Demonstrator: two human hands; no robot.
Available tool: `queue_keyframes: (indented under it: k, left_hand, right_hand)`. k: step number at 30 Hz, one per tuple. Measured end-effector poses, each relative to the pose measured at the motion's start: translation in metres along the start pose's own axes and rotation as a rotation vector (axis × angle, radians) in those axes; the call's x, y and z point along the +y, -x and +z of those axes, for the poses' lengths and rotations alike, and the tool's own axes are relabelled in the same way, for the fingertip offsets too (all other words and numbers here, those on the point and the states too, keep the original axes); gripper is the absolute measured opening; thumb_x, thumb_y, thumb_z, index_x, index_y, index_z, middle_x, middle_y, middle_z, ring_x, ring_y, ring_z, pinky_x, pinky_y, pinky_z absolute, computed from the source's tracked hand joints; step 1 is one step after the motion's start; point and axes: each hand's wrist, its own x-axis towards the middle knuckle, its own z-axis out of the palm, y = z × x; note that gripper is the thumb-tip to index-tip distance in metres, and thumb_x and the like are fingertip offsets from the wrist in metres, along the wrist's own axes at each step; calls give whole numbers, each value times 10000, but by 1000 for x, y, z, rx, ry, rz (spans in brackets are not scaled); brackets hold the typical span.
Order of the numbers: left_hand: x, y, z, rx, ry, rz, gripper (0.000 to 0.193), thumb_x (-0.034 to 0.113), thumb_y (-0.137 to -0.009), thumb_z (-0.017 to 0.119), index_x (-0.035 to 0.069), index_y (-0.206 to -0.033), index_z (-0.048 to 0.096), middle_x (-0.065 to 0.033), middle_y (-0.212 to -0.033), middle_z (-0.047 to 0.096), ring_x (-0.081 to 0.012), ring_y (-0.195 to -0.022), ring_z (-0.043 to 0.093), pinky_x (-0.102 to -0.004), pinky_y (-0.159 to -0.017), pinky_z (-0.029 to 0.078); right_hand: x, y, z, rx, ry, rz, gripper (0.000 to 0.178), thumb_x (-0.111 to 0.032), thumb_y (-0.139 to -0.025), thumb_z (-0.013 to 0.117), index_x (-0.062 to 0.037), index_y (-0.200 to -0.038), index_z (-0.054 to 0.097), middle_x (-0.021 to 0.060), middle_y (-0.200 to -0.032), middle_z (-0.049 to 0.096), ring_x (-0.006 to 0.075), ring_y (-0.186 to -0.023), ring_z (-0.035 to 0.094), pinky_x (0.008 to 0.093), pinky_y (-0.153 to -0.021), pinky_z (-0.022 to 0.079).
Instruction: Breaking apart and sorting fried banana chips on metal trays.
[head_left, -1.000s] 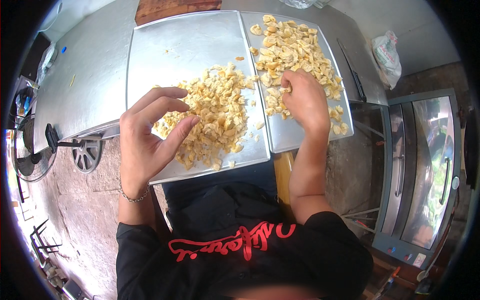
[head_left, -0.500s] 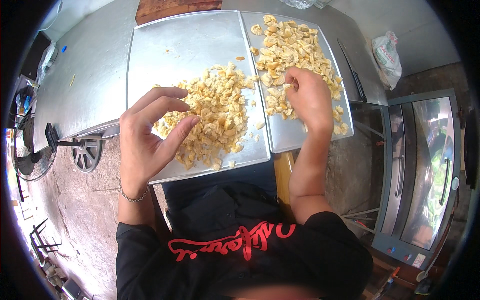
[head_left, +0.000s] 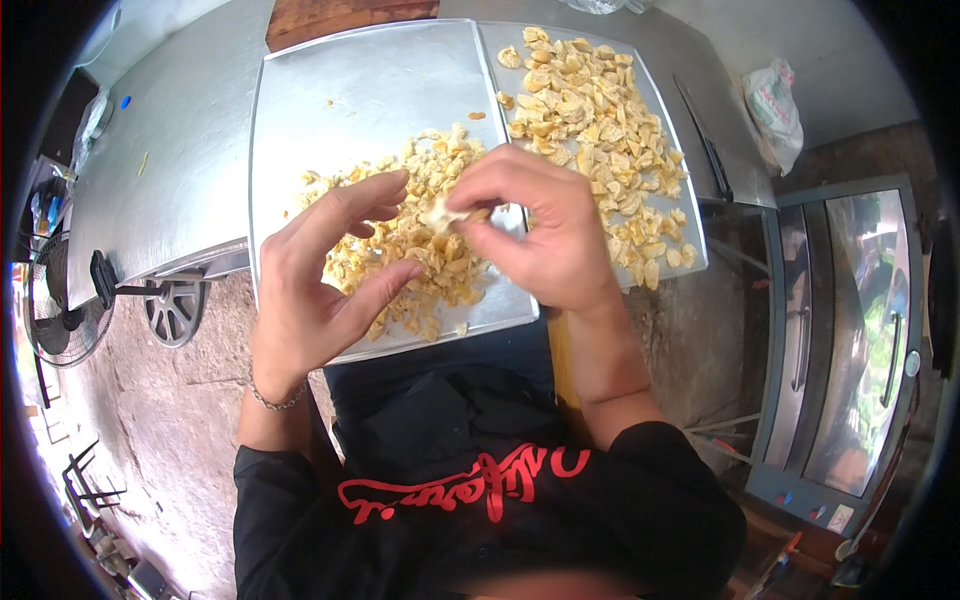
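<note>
A pale yellow, bread-like piece (head_left: 440,216) is pinched between the thumb and fingers of my right hand (head_left: 548,235), above the left metal tray (head_left: 350,75). My left hand (head_left: 310,280) holds nothing; its fingers are curved and spread, with the thumb apart, over the left edge of a heap of small crumbly yellow pieces (head_left: 455,272). Larger yellow chunks (head_left: 600,110) cover most of the right metal tray (head_left: 500,35). My two hands face each other and do not touch. Both partly hide the small pieces.
Both trays lie on a metal table (head_left: 190,150). A long dark-handled knife (head_left: 712,160) rests right of the trays. A wooden block (head_left: 350,20) sits behind them. A white plastic bag (head_left: 775,110) and a glass-doored metal cabinet (head_left: 850,340) are at right, a fan (head_left: 70,300) at left.
My right hand has moved left from the chunks on the right tray to above the left tray, with a piece in its fingers. My left hand has shifted slightly right.
</note>
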Motion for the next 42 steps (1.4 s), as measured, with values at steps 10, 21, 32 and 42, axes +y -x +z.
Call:
queue_keyframes:
  k: [10,21,32,42]
  left_hand:
    - [2,-1,1,-13,-57,127,506,-4,-803,903,23,-1285,752,-151,-1168,795,-320,-1017,790,-380,-877,629]
    - [0,2,0,69,-19,93,340,-45,-809,887,3,-1132,793,-115,-1036,799,-235,-859,771,-325,-760,616]
    - [-3,2,-4,68,12,47,266,104,-868,924,-18,-1048,770,-102,-928,771,-178,-821,738,-311,-747,597]
    - [-2,4,-4,-5,334,-95,320,147,-866,941,-14,-1101,794,-75,-913,777,-143,-818,730,-294,-769,585]
  right_hand:
    - [-4,4,27,27,-310,5,206,112,-871,746,-1,-1042,764,84,-994,741,173,-918,735,296,-813,592]
    - [6,6,27,48,-436,2,275,128,-892,752,5,-1136,781,88,-1059,758,151,-965,736,280,-864,606]
    - [-2,-1,21,-43,-194,-152,495,0,-789,940,1,-1266,806,147,-1084,790,200,-922,759,320,-812,624]
    - [-1,1,18,6,-214,-164,272,55,-842,849,-19,-1102,836,105,-1002,802,223,-914,768,332,-789,599]
